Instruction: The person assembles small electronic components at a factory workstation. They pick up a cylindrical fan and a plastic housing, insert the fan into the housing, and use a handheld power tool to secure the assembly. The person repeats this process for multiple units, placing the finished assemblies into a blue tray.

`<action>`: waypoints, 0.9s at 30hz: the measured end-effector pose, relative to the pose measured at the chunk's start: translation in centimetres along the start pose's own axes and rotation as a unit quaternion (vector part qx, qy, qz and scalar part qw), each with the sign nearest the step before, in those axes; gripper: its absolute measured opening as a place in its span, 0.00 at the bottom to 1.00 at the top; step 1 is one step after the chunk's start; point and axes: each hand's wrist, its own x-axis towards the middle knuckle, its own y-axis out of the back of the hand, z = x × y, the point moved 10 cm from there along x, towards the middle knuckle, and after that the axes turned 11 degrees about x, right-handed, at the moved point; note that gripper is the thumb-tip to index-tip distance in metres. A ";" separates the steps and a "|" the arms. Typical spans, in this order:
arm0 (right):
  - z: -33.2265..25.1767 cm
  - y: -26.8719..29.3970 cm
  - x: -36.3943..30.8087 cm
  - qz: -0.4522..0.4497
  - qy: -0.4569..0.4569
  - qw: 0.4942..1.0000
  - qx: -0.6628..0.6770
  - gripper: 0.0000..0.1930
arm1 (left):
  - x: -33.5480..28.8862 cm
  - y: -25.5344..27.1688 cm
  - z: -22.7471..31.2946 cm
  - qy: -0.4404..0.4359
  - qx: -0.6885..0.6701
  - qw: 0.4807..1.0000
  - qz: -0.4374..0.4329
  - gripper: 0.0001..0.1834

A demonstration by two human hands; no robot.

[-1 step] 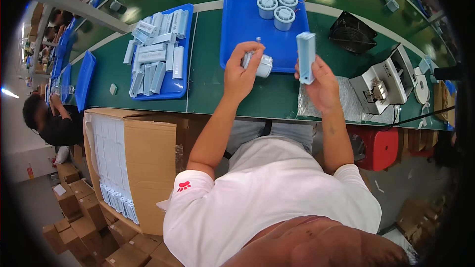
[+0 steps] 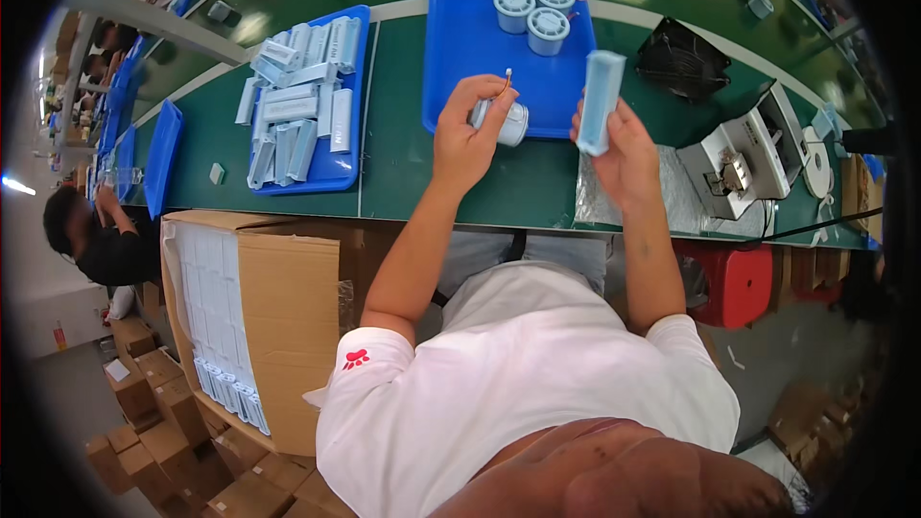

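My left hand [image 2: 469, 134] is closed round a pale cylindrical fan housing [image 2: 514, 123], with a short wire and small white plug sticking up from it. Upright in my right hand [image 2: 622, 149] is a long, light-blue plastic handle shell [image 2: 601, 101], held between thumb and fingers. The two parts are apart, both over the near right part of a blue tray [image 2: 460, 48]. Several light-blue round fan housings [image 2: 548, 31] with slotted tops and thin wires stand at the tray's far right. My fingers hide part of each held piece.
Left of me, a second blue tray [image 2: 353, 158] carries several handle shells [image 2: 291, 109]. A black fan [image 2: 683, 58] and a white bench device [image 2: 743, 158] stand to the right, near bubble wrap [image 2: 648, 201]. An open carton [image 2: 288, 326] and a red stool [image 2: 739, 283] flank me below the bench.
The handle shell in my right hand has tilted and shifted slightly to the right, showing more of its smooth face. The housing in my left hand has turned a little.
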 end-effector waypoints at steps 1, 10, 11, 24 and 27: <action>-1.0 0.0 0.4 0.011 0.029 1.000 0.004 0.22 | 0.4 -0.6 0.5 -0.014 0.003 1.000 -0.021 0.07; -5.6 -7.1 1.5 -0.148 0.218 0.954 -0.140 0.17 | 0.6 -1.6 3.8 -0.046 0.141 0.987 -0.064 0.07; -5.4 -7.3 1.5 -0.159 0.222 0.950 -0.151 0.17 | 0.7 -1.4 4.0 -0.051 0.142 0.987 -0.058 0.07; -1.9 -6.3 1.0 -0.097 0.189 0.955 -0.209 0.26 | 1.0 -0.2 4.8 -0.045 0.139 0.987 -0.074 0.33; -1.1 -6.9 1.1 -0.100 0.170 0.944 -0.264 0.27 | 0.7 -0.4 4.2 -0.023 0.103 0.992 -0.068 0.37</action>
